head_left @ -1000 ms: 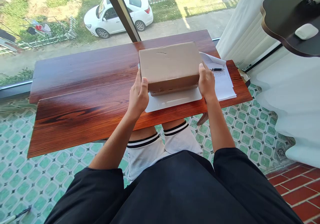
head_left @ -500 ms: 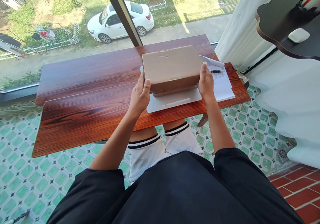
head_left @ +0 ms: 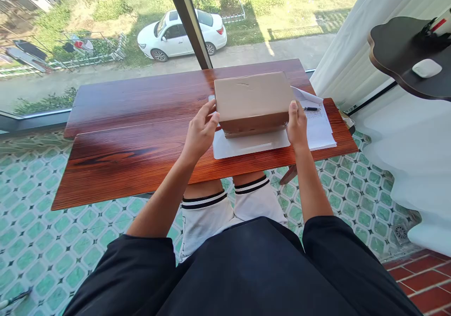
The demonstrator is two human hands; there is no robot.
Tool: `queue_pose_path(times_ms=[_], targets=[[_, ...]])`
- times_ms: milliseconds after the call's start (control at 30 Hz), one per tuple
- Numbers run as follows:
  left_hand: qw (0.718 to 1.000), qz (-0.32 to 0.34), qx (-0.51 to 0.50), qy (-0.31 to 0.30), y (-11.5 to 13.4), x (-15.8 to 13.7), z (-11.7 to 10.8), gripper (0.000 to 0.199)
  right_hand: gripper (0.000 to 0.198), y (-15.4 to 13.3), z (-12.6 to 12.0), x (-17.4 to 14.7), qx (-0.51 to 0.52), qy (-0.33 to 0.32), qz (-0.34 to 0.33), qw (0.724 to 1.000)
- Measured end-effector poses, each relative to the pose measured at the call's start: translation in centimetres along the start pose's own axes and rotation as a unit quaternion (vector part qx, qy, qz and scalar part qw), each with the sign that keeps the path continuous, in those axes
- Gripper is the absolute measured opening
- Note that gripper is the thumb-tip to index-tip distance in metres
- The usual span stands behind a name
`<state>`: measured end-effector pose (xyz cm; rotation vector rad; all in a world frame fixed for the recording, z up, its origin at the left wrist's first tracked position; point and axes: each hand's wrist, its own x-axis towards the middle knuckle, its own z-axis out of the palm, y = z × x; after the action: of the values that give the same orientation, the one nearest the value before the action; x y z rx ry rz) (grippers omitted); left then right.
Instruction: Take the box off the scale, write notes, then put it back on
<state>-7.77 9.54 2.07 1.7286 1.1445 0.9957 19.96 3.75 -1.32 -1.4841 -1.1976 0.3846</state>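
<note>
Two hands are set on a plain cardboard box [head_left: 253, 97] that sits on the near right part of a reddish wooden table [head_left: 134, 133]. The right hand [head_left: 297, 127] is pressed flat against the box's right end, fingers together, thumb on the near edge. The left hand [head_left: 200, 132] is at the left end with its fingers spread loosely and only the fingertips touching the corner, so it's more of a light touch than a real grip, though honestly the far side of the fingers can't be made out. Under the box a white sheet [head_left: 251, 144] is laid, sticking out toward the body. Just right of the box some printed papers [head_left: 319, 124] are spread out, with a dark pen [head_left: 310, 108] resting on top of them.
</note>
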Motion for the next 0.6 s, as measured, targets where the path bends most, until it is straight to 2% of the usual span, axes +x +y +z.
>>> queue_pose_path(times_ms=[267, 433, 600], targets=[[1.000, -0.005, -0.001, 0.004, -0.1, 0.1, 0.7, 0.078, 0.074, 1.7, -0.3, 0.5, 0.017, -0.015, 0.044, 0.999], [1.000, -0.003, 0.001, 0.007, 0.0, 0.1, 0.8, 0.079, 0.086, 1.7, -0.3, 0.5, 0.015, -0.005, 0.037, 0.999], [1.000, 0.006, 0.002, 0.009, -0.3, 0.2, 0.9, 0.074, 0.083, 1.9, -0.3, 0.6, 0.009, -0.012, 0.038, 0.999]])
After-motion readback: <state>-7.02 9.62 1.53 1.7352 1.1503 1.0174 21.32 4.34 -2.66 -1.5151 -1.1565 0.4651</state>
